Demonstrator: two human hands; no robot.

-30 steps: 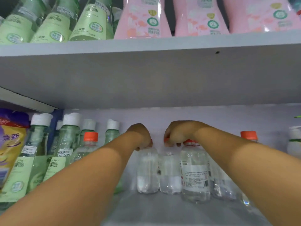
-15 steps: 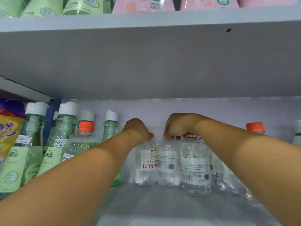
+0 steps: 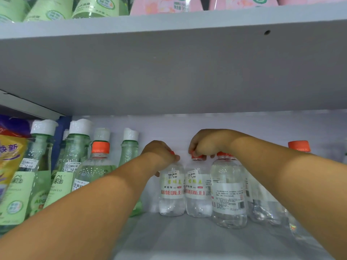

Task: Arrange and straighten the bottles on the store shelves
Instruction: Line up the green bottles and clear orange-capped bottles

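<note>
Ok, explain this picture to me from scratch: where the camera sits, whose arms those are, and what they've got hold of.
There is no machine here. The camera is worn on a person's head and looks forward and down, so the two bare arms reaching in are that person's own. It is the only view.

They reach onto a grey shelf in a store. The left hand grips the orange cap of one small clear bottle; the right hand pinches the cap of the clear bottle beside it. Both front labels face the camera. More clear bottles stand to the right, tall green bottles to the left. The upper shelf carries green and pink packs.
</note>
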